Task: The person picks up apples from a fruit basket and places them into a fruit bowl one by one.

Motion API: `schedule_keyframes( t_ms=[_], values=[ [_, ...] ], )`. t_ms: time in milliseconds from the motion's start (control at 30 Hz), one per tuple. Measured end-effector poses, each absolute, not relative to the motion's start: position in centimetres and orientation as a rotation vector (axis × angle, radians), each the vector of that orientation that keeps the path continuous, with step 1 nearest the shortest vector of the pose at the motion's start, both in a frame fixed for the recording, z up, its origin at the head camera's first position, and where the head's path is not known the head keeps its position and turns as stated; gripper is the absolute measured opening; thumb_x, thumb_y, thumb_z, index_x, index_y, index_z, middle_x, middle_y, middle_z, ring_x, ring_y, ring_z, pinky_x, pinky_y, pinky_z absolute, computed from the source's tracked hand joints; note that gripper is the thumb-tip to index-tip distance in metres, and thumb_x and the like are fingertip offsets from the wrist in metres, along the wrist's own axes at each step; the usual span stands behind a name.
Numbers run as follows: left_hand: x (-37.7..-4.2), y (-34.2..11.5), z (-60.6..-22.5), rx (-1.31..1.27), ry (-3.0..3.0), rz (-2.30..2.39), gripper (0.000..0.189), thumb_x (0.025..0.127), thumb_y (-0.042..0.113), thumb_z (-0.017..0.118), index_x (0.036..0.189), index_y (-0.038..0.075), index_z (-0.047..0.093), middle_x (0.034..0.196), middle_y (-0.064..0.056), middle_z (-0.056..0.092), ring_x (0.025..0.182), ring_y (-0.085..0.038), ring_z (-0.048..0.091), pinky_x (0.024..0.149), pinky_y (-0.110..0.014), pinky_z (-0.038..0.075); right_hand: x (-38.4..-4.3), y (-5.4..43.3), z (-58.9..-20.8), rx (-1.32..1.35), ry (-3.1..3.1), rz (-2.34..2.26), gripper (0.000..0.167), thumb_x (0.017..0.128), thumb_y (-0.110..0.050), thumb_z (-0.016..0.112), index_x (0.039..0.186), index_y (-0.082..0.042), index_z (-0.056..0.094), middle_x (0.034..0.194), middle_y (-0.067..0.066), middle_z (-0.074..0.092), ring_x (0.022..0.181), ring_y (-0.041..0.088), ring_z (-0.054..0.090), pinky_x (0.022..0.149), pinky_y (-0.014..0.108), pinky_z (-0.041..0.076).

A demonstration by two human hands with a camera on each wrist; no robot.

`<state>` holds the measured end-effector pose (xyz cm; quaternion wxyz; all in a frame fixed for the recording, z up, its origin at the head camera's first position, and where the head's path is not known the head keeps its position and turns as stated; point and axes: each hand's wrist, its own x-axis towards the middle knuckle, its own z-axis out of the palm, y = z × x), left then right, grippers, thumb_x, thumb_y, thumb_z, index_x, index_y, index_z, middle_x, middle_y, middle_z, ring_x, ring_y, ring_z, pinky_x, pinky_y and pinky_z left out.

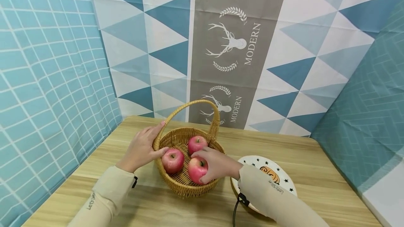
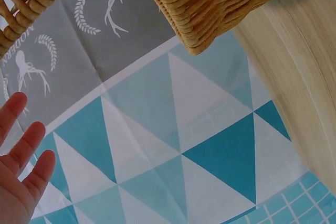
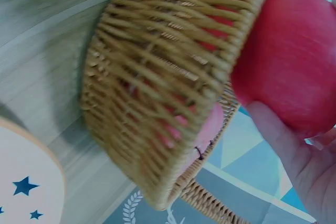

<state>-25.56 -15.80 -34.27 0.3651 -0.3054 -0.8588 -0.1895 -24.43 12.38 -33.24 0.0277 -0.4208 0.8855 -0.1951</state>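
Note:
A wicker basket point(image 1: 186, 191) with a tall arched handle point(image 1: 188, 103) stands on the table, holding red apples. My right hand point(image 1: 219, 164) grips the front apple point(image 1: 195, 171), thumb on one side and fingers on the other. In the right wrist view this apple point(image 3: 294, 61) is above the basket's rim. At the basket's left side, my left hand point(image 1: 142, 150) rests by the foot of the handle, its thumb reaching over the rim toward the left apple point(image 1: 173, 160). Its other fingers point(image 2: 34, 140) are spread and fairly straight. Another apple point(image 1: 197, 143) lies at the back of the basket.
A round white plate point(image 1: 285, 174) with stars and a pumpkin picture lies right of the basket, partly under my right sleeve. A black cable point(image 1: 235, 213) hangs from the right wrist. Patterned sheets point(image 1: 170, 45) stand behind and beside the wooden table point(image 1: 151, 202).

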Motion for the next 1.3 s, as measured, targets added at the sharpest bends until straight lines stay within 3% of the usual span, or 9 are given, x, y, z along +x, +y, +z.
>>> schedule_keyframes(
  t_ms=[100, 300, 500, 833, 1000, 1067, 1200, 1300],
  values=[
    [-25.6, -15.8, -34.3, -0.786, -2.213, -0.483, 0.074, 0.084, 0.051, 0.061, 0.139, 0.005, 0.043, 0.111, -0.020, 0.064, 0.100, -0.039, 0.057, 0.081, -0.056, 0.045, -24.4, 12.7, -33.6, -1.310, 2.761, -0.610, 0.067, 0.063, -0.023, 0.077, 0.125, -0.007, 0.058, 0.122, 0.009, 0.052, 0.106, 0.018, 0.052, 0.087, 0.032, 0.047],
    [-25.7, -15.7, -34.4, -0.786, -2.203, -0.487, 0.076, 0.088, 0.058, 0.053, 0.139, 0.003, 0.043, 0.111, -0.021, 0.063, 0.100, -0.041, 0.057, 0.081, -0.057, 0.045, -24.5, 13.7, -33.7, -1.311, 2.770, -0.664, 0.068, 0.063, -0.024, 0.077, 0.126, -0.008, 0.058, 0.116, 0.007, 0.052, 0.100, 0.016, 0.051, 0.083, 0.029, 0.047],
    [-25.8, -15.7, -34.4, -0.778, -2.208, -0.488, 0.075, 0.076, 0.035, 0.071, 0.138, 0.002, 0.044, 0.111, -0.022, 0.063, 0.099, -0.040, 0.057, 0.079, -0.056, 0.045, -24.9, 15.1, -33.3, -1.310, 2.777, -0.752, 0.068, 0.061, -0.024, 0.077, 0.124, -0.006, 0.059, 0.111, 0.006, 0.053, 0.095, 0.017, 0.053, 0.079, 0.029, 0.049],
    [-26.0, -15.7, -34.5, -0.805, -2.199, -0.505, 0.072, 0.084, 0.045, 0.063, 0.139, 0.004, 0.041, 0.110, -0.023, 0.064, 0.091, -0.039, 0.058, 0.079, -0.057, 0.045, -25.2, 18.1, -33.6, -1.248, 2.781, -0.896, 0.064, 0.063, -0.021, 0.078, 0.123, -0.007, 0.059, 0.112, 0.006, 0.054, 0.093, 0.018, 0.057, 0.077, 0.031, 0.051],
    [-26.1, -15.7, -34.5, -0.812, -2.169, -0.515, 0.076, 0.090, 0.062, 0.047, 0.140, 0.005, 0.041, 0.107, -0.023, 0.064, 0.085, -0.037, 0.057, 0.075, -0.056, 0.045, -25.3, 19.4, -33.2, -1.198, 2.774, -0.933, 0.063, 0.065, -0.020, 0.077, 0.124, -0.004, 0.058, 0.113, 0.007, 0.054, 0.094, 0.019, 0.057, 0.076, 0.030, 0.051],
    [-26.2, -15.8, -34.4, -0.815, -2.163, -0.512, 0.074, 0.089, 0.059, 0.050, 0.141, 0.006, 0.041, 0.106, -0.022, 0.064, 0.084, -0.036, 0.057, 0.074, -0.055, 0.046, -25.3, 19.8, -33.1, -1.187, 2.778, -0.935, 0.064, 0.066, -0.020, 0.077, 0.124, -0.002, 0.058, 0.114, 0.009, 0.055, 0.095, 0.020, 0.057, 0.076, 0.030, 0.051],
    [-26.2, -15.8, -34.4, -0.819, -2.165, -0.510, 0.075, 0.080, 0.038, 0.067, 0.142, 0.007, 0.040, 0.105, -0.021, 0.064, 0.083, -0.036, 0.057, 0.074, -0.055, 0.046, -25.3, 20.4, -33.0, -1.178, 2.795, -0.939, 0.065, 0.066, -0.020, 0.077, 0.125, -0.002, 0.058, 0.116, 0.011, 0.055, 0.096, 0.021, 0.057, 0.075, 0.030, 0.052],
    [-26.2, -15.8, -34.5, -0.820, -2.173, -0.507, 0.076, 0.078, 0.036, 0.069, 0.142, 0.008, 0.039, 0.104, -0.020, 0.064, 0.083, -0.036, 0.057, 0.074, -0.055, 0.046, -25.3, 20.7, -33.1, -1.201, 2.805, -0.951, 0.065, 0.065, -0.019, 0.078, 0.125, -0.002, 0.058, 0.116, 0.012, 0.055, 0.095, 0.022, 0.057, 0.074, 0.029, 0.052]
  ],
)
